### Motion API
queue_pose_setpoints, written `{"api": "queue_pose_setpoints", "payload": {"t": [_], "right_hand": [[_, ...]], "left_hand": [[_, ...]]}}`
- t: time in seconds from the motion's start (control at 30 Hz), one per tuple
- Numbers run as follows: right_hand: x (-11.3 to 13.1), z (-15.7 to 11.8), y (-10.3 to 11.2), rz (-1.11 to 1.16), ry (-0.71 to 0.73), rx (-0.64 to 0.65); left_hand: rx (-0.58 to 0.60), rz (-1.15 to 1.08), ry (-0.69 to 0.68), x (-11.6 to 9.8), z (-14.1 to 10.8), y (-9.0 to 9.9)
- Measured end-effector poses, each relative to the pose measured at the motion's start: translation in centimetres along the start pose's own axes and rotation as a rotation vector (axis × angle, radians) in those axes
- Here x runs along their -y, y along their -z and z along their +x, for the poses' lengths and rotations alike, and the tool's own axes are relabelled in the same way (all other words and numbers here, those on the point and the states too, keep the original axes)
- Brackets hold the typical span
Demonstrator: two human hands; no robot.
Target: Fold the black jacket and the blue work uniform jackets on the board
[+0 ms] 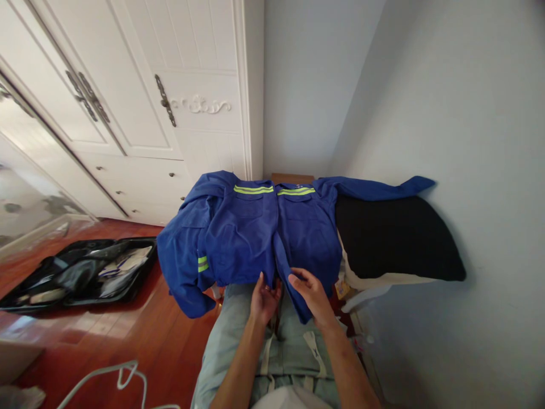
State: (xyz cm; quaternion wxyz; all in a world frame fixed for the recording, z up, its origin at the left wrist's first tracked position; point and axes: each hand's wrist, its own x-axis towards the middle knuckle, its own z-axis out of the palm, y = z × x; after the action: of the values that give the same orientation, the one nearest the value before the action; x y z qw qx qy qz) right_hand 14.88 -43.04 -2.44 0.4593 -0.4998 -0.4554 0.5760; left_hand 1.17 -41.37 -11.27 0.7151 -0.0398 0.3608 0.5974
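Note:
A blue work jacket (242, 238) with yellow-green reflective stripes lies front side up over a black-topped ironing board (395, 238). Its left-hand sleeve droops beside the board, while the other stretches along the board's back edge. My left hand (266, 298) pinches the bottom hem at the front opening, fingers curled at the cloth. Just to its right, my right hand (313, 292) has thumb and fingers closed on the other front edge, whose loose lower corner hangs down over my lap.
White wardrobe doors and drawers (145, 182) stand behind to the left. An open black suitcase (85, 272) with packed items lies on the red wooden floor (170, 346). A white cord (106, 369) curls at the lower left. A grey wall (481, 142) rises close on the right.

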Motion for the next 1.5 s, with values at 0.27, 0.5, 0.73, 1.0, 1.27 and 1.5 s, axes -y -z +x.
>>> {"api": "queue_pose_setpoints", "payload": {"t": [0.27,0.5,0.73,1.0,1.27,1.5], "right_hand": [[3.1,1.8,3.1,0.184,0.217,-0.615],[3.4,-1.1,-0.6,-0.589,0.510,0.092],[2.5,0.7,-1.3,-0.808,0.320,0.186],[-2.3,-1.0,1.0,-0.498,0.154,0.255],[-1.2,-0.6,-1.1,-0.399,0.474,0.068],[3.3,5.5,-1.2,-0.720,0.798,0.045]], "left_hand": [[-0.059,-0.076,-0.094,-1.8,-2.7,1.8],[-0.014,0.169,-0.284,0.6,-3.6,1.7],[0.014,0.156,-0.156,0.8,-3.7,2.8],[-0.014,0.125,-0.145,2.3,-3.9,3.3],[0.024,0.203,-0.059,1.0,-9.0,3.5],[-0.032,0.107,0.068,1.6,-10.1,2.8]]}}
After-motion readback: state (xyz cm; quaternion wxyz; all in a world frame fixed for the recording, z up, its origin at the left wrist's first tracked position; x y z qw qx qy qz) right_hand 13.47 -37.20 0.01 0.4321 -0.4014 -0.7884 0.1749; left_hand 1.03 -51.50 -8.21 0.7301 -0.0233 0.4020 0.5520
